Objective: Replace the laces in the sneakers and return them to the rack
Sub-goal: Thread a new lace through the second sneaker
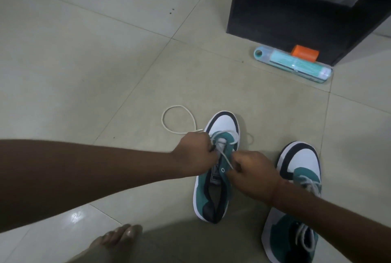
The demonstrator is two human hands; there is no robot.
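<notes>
Two teal, white and black sneakers stand on the tiled floor. The left sneaker is partly laced near its toe. My left hand pinches one end of the white lace at the left eyelets, and the slack loops on the floor beyond. My right hand grips the other strand, drawn diagonally across the tongue. The right sneaker stands beside it, fully laced, partly hidden under my right forearm.
A black cabinet stands at the back right. In front of it lie a teal tube-shaped pack and a small orange block. A bare foot rests at the bottom edge. Open tile stretches to the left.
</notes>
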